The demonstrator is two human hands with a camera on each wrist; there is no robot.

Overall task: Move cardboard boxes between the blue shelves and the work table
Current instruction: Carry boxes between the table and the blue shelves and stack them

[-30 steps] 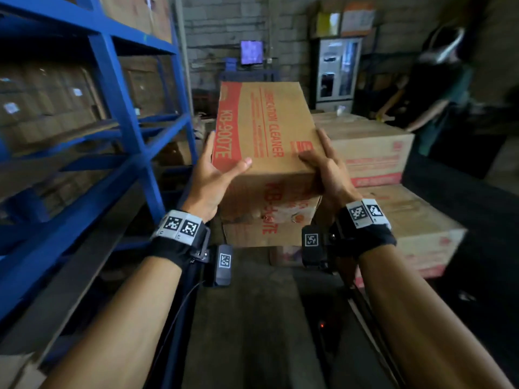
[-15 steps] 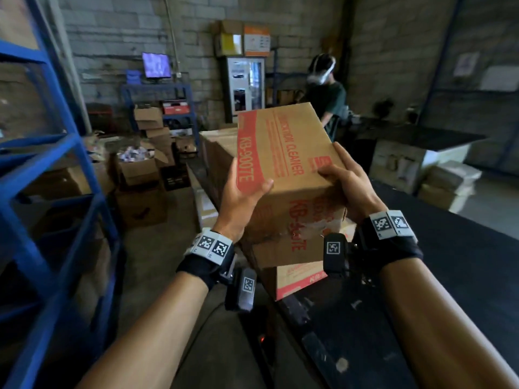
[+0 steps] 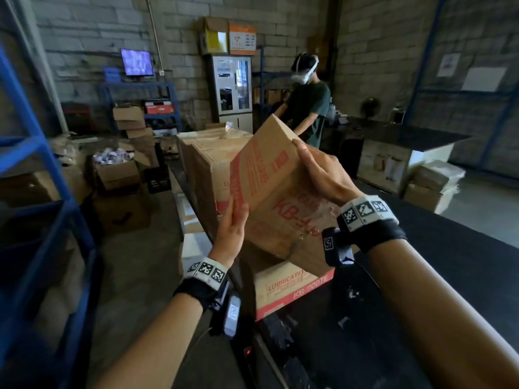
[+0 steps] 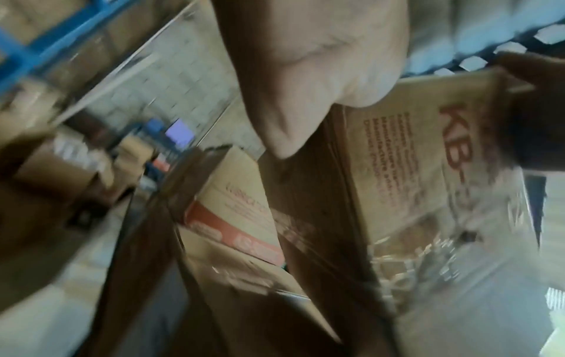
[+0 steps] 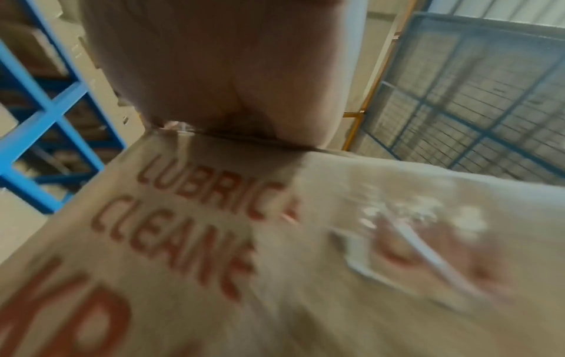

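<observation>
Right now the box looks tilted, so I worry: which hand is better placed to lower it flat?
Right, probably: the right hand holds the box by its raised far edge; the left hand only pinches its low corner.

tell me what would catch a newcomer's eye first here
A tilted cardboard box printed in red fills the centre, gripped between the left hand and right hand by the black work table. Behind it stands a person wearing a white headset, and blue shelves line the left edge.
</observation>
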